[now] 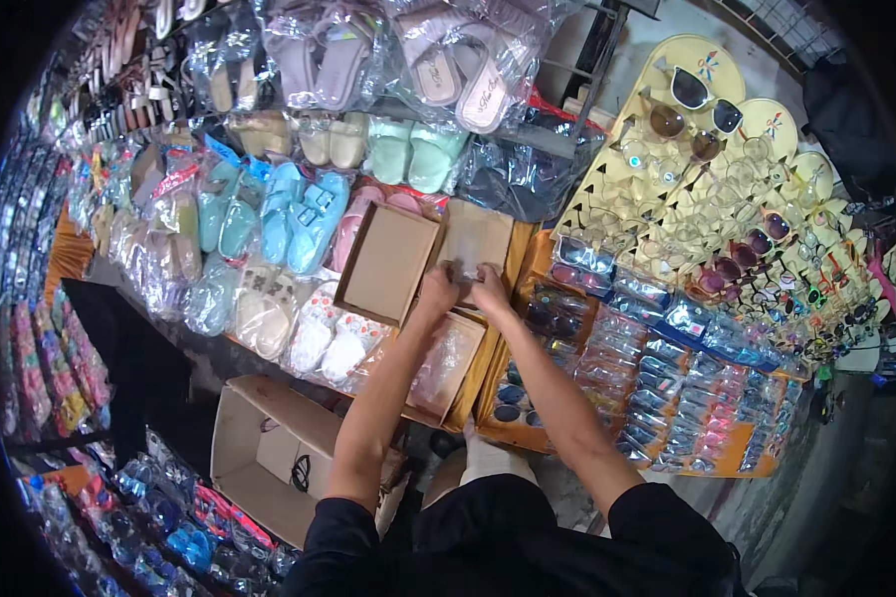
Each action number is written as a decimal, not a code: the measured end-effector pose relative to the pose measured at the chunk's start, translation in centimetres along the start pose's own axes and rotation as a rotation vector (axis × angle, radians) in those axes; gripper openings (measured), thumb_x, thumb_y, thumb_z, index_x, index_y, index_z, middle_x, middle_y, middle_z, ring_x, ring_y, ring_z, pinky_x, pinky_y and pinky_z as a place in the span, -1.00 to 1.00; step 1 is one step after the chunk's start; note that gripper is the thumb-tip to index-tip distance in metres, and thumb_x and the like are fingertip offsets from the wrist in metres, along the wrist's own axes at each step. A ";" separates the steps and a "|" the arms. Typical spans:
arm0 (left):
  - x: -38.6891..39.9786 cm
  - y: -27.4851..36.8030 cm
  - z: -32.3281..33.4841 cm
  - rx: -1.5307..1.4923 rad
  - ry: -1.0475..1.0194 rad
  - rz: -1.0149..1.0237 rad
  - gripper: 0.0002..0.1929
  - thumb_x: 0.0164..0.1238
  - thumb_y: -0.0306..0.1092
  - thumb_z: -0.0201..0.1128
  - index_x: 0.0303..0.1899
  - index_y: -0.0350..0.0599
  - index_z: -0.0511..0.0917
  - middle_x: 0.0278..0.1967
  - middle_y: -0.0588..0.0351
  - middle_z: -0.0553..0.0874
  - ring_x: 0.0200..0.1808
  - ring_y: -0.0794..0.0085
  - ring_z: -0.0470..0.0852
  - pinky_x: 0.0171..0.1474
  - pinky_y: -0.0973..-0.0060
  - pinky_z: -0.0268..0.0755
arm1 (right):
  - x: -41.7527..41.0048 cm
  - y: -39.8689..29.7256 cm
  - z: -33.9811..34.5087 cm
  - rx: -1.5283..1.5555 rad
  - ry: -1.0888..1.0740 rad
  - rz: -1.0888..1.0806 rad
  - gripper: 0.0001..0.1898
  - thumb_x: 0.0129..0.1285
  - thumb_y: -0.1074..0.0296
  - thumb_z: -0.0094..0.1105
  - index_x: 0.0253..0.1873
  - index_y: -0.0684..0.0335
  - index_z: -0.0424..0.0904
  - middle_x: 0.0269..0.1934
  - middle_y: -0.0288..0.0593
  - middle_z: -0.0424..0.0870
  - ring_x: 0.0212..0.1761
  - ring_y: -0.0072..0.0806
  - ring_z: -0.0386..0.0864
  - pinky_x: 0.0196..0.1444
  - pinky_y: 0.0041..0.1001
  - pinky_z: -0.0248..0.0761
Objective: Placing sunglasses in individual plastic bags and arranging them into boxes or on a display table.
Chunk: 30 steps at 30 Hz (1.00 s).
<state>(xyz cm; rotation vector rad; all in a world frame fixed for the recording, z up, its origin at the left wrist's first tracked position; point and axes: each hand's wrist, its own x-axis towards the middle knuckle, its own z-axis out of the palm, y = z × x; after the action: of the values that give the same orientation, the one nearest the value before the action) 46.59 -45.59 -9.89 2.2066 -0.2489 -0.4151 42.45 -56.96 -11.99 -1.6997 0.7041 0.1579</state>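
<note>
Both my hands are close together over a small cardboard box (480, 224) that has clear plastic in it. My left hand (439, 289) is at the box's left side, and my right hand (488, 288) is just right of it; the fingers of both are bent at the clear plastic (467, 257), which they seem to pinch. An open, shallow cardboard box or lid (385, 261) leans at the left, beside my left hand. Below my hands lies another cardboard box (478, 347) with clear plastic in it, partly behind my left forearm.
Plastic-wrapped slippers (317, 216) cover the display at the left. Sunglasses in clear sleeves (664, 373) lie at the right, below yellow boards of eyewear (687, 67). A large open carton (269, 455) with a black cord stands at the lower left.
</note>
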 end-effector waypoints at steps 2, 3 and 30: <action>2.2 -0.8 3.2 0.050 0.007 0.053 -0.61 0.14 -0.26 0.19 -0.04 -0.32 0.50 -0.17 -0.24 0.63 -0.09 0.05 0.62 -0.02 0.29 0.44 | 2.8 2.3 -1.1 -0.136 0.069 0.007 -0.43 0.00 0.52 -0.12 0.23 0.38 0.23 -0.02 0.06 0.48 0.09 -0.23 0.42 0.11 -0.38 0.27; 2.7 -1.7 3.6 0.114 0.039 0.073 -0.56 0.11 -0.23 0.21 -0.01 -0.34 0.48 -0.16 -0.26 0.63 -0.08 0.03 0.61 -0.01 0.26 0.43 | 3.0 2.3 -0.7 -0.134 0.060 0.015 -0.43 0.00 0.52 -0.12 0.23 0.38 0.23 -0.02 0.06 0.48 0.09 -0.23 0.42 0.11 -0.38 0.27; 1.7 -0.6 2.7 -0.140 0.145 -0.233 -0.81 0.14 -0.37 0.15 -0.26 -0.28 0.54 -0.35 -0.05 0.67 -0.27 0.30 0.64 -0.17 0.42 0.44 | 5.6 8.1 1.6 0.034 0.032 -0.006 -0.47 0.05 0.58 -0.13 0.21 0.33 0.15 -0.06 0.06 0.44 -0.25 -0.33 0.53 -0.26 -0.42 0.45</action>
<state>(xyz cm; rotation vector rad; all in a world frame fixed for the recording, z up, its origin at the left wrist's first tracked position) 47.18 -47.71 -12.31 2.1221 0.1133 -0.3842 43.07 -58.23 -21.86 -1.6754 0.7217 0.1143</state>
